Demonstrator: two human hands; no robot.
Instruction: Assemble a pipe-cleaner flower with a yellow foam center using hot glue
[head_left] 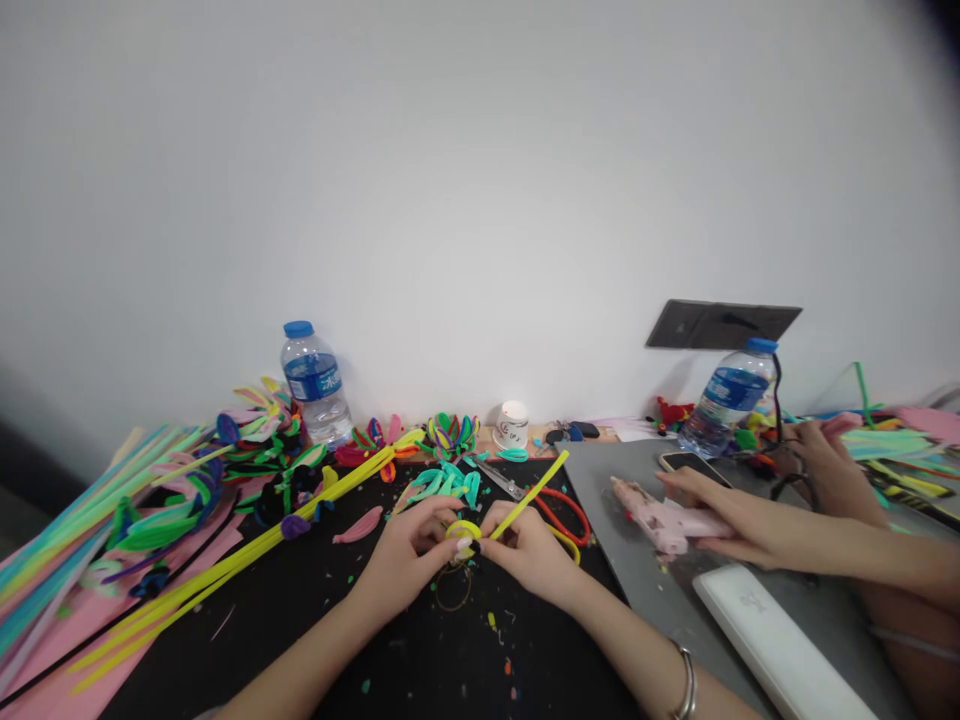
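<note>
My left hand (409,548) is closed in a pinch on a small coiled loop of yellow pipe cleaner (463,530). Opposite it, my right hand (534,552) pinches the same strip close to the coil, and a straight length slants up past its fingers. A thin gold-coloured ring or wire loop (454,606) hangs just below the fingertips. Behind my right hand lie scissors (501,480) with red handles. Curled turquoise pipe cleaner pieces (450,482) and a pink petal shape (358,526) rest on the black mat (420,670) beyond my left hand.
Yellow pipe cleaners (225,570) and a multicoloured bundle (75,520) lie left. A water bottle (315,385), a paper cup (511,427) and another bottle (727,395) stand by the wall. At right, another person's hand holds a pink glue gun (667,515) near a white case (772,640).
</note>
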